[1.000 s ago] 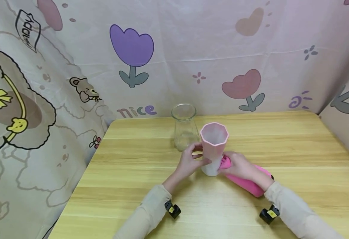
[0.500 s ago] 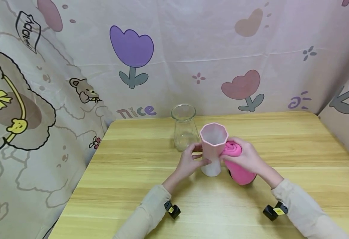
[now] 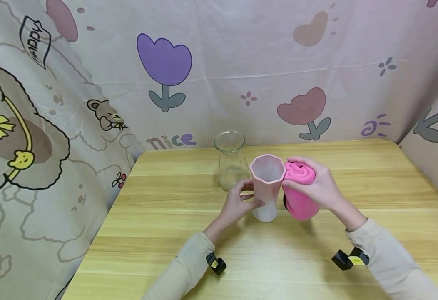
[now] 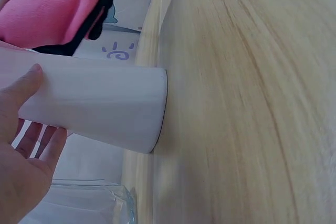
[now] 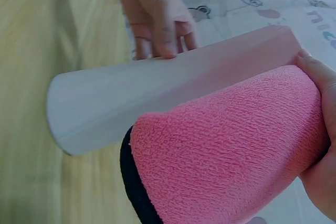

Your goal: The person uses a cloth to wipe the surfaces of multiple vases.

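Note:
A tall faceted vase (image 3: 267, 191), pink at the rim and fading to white below, stands upright on the wooden table. My left hand (image 3: 238, 201) holds it from the left side, thumb across the front and fingers behind, as the left wrist view also shows (image 4: 23, 150). In my right hand (image 3: 318, 183) is a rolled pink towel (image 3: 302, 200) with a black edge, gripped near its coiled top. The towel is raised off the table, close along the vase's right side. The right wrist view shows the towel's fuzzy pile (image 5: 231, 140) in front of the vase (image 5: 121, 95).
Behind and left of the vase stands a clear glass vase (image 3: 231, 162) with a flared rim. A printed cloth (image 3: 219, 50) hangs along the back and left of the wooden table (image 3: 159, 233). Small black cameras (image 3: 217, 264) are strapped to both wrists.
My right hand has lifted the rolled towel off the table, swinging it upright and moving up beside the vase's rim. The left hand and the vase stay in place.

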Tool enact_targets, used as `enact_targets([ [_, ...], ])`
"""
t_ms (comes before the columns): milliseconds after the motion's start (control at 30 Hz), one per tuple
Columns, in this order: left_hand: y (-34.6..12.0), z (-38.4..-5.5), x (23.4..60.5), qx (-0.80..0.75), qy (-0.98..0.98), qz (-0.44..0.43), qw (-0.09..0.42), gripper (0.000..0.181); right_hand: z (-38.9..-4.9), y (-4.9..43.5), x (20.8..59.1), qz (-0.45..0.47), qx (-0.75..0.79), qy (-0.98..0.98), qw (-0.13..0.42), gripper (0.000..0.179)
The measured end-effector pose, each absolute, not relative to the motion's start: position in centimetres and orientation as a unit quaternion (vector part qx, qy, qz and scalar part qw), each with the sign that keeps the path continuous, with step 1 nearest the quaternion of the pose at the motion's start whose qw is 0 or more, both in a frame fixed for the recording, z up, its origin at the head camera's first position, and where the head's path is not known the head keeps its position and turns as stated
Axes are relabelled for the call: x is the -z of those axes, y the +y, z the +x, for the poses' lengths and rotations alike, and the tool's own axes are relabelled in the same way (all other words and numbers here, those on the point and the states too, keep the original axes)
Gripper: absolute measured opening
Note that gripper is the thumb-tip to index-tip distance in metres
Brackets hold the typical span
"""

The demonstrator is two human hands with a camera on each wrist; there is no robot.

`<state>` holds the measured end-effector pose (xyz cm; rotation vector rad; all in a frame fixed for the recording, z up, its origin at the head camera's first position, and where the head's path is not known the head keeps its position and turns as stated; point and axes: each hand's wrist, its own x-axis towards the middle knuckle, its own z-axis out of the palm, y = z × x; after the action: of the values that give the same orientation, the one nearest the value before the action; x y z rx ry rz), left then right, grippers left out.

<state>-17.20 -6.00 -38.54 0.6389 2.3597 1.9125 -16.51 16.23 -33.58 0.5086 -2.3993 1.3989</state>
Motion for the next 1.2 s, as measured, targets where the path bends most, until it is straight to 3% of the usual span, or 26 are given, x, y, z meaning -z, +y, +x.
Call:
enact_targets([
  [300, -5.9, -17.2, 38.5, -0.619, 0.758, 0.206, 0.022, 0.051, -16.6, 16.1, 34.0, 0.19, -0.513, -0.823, 0.153, 0.053],
  [667, -6.0, -17.3, 38.7, -0.614, 0.762, 0.205, 0.02, 0.051, -17.5, 15.9, 38.1, 0.192, -0.488, -0.85, 0.046, 0.052],
  [1033, -6.0, -17.4, 38.8, -0.614, 0.763, 0.203, 0.022, 0.053, -18.2, 15.8, 39.5, 0.214, -0.472, -0.855, -0.026, 0.055],
  [1200, -6.0, -17.3, 38.9, -0.612, 0.763, 0.205, 0.023, 0.053, -18.4, 15.9, 40.0, 0.227, -0.44, -0.868, -0.034, 0.059],
])
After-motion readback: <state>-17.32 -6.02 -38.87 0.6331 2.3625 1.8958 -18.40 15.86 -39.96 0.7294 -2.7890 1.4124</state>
